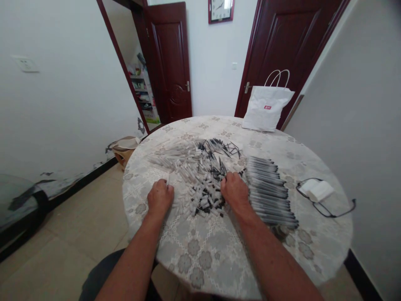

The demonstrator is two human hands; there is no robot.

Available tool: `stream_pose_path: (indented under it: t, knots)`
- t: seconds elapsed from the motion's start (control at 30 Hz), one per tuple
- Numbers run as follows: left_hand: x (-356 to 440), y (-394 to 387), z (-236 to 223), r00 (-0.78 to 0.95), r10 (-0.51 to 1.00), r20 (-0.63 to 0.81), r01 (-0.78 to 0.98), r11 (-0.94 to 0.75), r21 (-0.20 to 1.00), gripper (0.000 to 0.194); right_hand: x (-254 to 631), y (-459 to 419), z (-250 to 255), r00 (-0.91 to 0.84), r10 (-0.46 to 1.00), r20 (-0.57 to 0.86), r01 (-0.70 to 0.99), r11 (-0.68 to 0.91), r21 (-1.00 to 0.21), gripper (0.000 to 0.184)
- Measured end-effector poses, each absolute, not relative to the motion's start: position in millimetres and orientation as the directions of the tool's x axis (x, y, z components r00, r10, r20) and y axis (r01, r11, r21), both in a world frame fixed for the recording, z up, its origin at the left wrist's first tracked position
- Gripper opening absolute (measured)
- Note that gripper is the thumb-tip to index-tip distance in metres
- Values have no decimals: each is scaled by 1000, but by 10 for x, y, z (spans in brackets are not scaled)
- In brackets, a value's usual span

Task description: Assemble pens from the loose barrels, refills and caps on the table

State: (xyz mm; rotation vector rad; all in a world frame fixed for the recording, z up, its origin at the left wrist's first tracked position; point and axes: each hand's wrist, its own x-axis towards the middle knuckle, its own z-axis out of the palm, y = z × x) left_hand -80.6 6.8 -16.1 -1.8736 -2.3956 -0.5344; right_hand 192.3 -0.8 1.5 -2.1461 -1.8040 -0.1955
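Observation:
My left hand [159, 197] is closed at the left side of the pile, its fingers wrapped round a clear pen barrel [168, 179] whose end sticks up past them. My right hand [234, 190] has its fingers pinched together at the pile's right edge; what lies in them is hidden. Between the hands spread whitish pen caps [205, 202] mixed with small black parts. Behind them lie loose clear pen barrels [184, 167] and thin dark pen refills [221, 169]. Just right of my right hand, assembled pens [267, 190] lie side by side in a long row.
Eyeglasses [326, 211] with a folded white cloth or tissue [316, 190] rest at the right. A white paper bag [267, 108] stands at the back edge of the round table, which has a patterned tablecloth [200, 255]. A wooden stool [123, 154] is left of the table.

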Motion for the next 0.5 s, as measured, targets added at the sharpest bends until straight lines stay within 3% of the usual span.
stream_pose_path:
  t: [0.07, 0.23, 0.5]
  knots:
    - [-843, 82, -208, -284, 919, 272, 931, 197, 308, 32, 1951, -9, 20, 206, 912, 354, 971, -145, -192, 15]
    - [-924, 113, -206, -425, 857, 293, 708, 113, 697, 19, 1998, -27, 57, 177, 850, 496, 959, -36, -281, 8]
    - [-1027, 68, -194, -492, 851, 183, 359, 6, 933, 19, 1936, -77, 58, -171, 800, 576, 837, 426, -344, 13]
